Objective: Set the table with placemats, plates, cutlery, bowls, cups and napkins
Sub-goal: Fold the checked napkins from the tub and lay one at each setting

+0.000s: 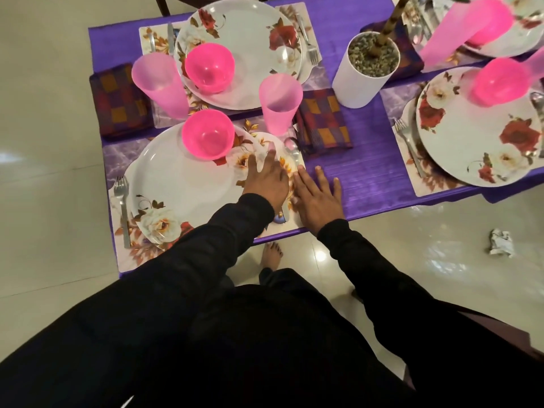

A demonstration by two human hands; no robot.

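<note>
The spoon [292, 156] is lying lengthwise along the right edge of the near plate [188, 184], bowl end pointing away. The left hand [266, 179] is covering its handle, fingers spread flat; the right hand [319, 198] is pressing flat just beside it.

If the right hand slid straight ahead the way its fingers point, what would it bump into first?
Probably the folded checkered purple-and-orange cloth napkin. The right hand lies flat at the placemat's edge, fingers aimed up the purple tablecloth toward it.
</note>
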